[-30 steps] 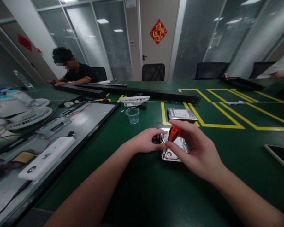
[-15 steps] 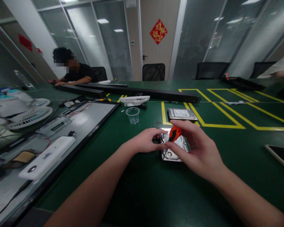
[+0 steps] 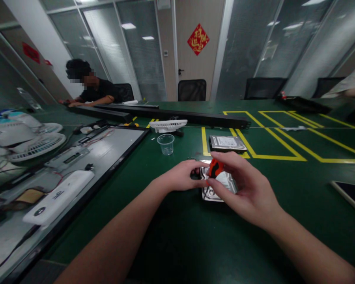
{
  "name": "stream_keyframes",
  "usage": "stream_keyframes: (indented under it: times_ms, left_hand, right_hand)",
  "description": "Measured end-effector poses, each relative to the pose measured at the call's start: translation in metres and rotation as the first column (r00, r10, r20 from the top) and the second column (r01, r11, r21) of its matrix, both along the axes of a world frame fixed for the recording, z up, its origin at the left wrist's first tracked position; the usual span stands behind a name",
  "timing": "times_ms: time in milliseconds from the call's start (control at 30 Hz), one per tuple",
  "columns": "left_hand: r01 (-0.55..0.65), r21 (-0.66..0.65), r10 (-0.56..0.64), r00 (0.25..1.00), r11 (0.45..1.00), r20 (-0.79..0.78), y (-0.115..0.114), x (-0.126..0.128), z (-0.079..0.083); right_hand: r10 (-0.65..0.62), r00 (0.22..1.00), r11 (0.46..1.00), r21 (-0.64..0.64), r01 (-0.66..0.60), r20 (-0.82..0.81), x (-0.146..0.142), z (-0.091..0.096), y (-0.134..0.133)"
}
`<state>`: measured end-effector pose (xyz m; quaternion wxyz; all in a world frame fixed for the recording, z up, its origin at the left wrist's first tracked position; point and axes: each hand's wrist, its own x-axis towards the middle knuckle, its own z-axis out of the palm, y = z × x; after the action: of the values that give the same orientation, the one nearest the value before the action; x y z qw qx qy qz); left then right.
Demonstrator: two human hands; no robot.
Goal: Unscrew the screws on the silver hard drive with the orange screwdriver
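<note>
A silver hard drive [image 3: 225, 179] lies on the green table in front of me, partly covered by both hands. My right hand [image 3: 248, 185] pinches the orange and black handle of a screwdriver [image 3: 215, 169] between thumb and fingers. The thin shaft slants down to the near left part of the drive; its exact contact with a screw is too small to see. At the drive's left edge, my left hand [image 3: 182, 175] is closed, its other fingers curled against the side. Its thumb and index finger reach over the drive, with the thumb tip close to the screwdriver's collar.
Behind the drive lies a second hard drive [image 3: 227, 143]. A clear plastic cup [image 3: 166, 145] and a white fan [image 3: 168, 125] stand left of it. A large panel [image 3: 106, 152] carries a white power strip [image 3: 59, 197]. A phone-like device [image 3: 350, 197] lies right. A person [image 3: 97, 88] sits opposite.
The screwdriver handle has turned and shifted slightly left in my right hand, and the right fingertips have moved with it. My left hand stays in place on the drive.
</note>
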<state>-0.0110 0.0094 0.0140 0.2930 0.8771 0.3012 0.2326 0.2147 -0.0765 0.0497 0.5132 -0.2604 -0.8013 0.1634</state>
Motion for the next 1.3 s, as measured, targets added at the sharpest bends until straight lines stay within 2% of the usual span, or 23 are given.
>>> stream_keyframes:
  times_ms: [300, 567, 867, 1200, 1300]
  left_hand:
    - [-0.029, -0.005, 0.029, 0.999, 1.000, -0.015, -0.0003, -0.0003, -0.0014]
    - [-0.041, -0.005, 0.041, 0.998, 0.999, -0.045, -0.0008, 0.0003, 0.0017]
    - [-0.047, -0.015, 0.046, 0.997, 0.999, -0.056, -0.0006, -0.0001, 0.0006]
    - [-0.010, -0.010, 0.010, 1.000, 1.000, -0.010, -0.0016, 0.0008, 0.0030]
    - [-0.006, -0.011, 0.006, 1.000, 1.000, -0.004, -0.0018, 0.0007, 0.0029]
  right_hand:
    - [-0.017, 1.000, 1.000, 0.012, 0.017, -0.006, 0.0001, -0.0007, 0.0015]
    - [0.017, 0.997, 0.994, -0.110, -0.026, -0.076, -0.0007, -0.0015, -0.0038]
    - [-0.089, 0.996, 0.996, 0.007, 0.089, -0.020, 0.0008, -0.0024, 0.0012]
    - [-0.017, 1.000, 1.000, -0.021, 0.017, 0.003, 0.0019, -0.0041, -0.0014]
    - [-0.029, 1.000, 1.000, -0.005, 0.029, 0.002, 0.0021, -0.0037, -0.0006]
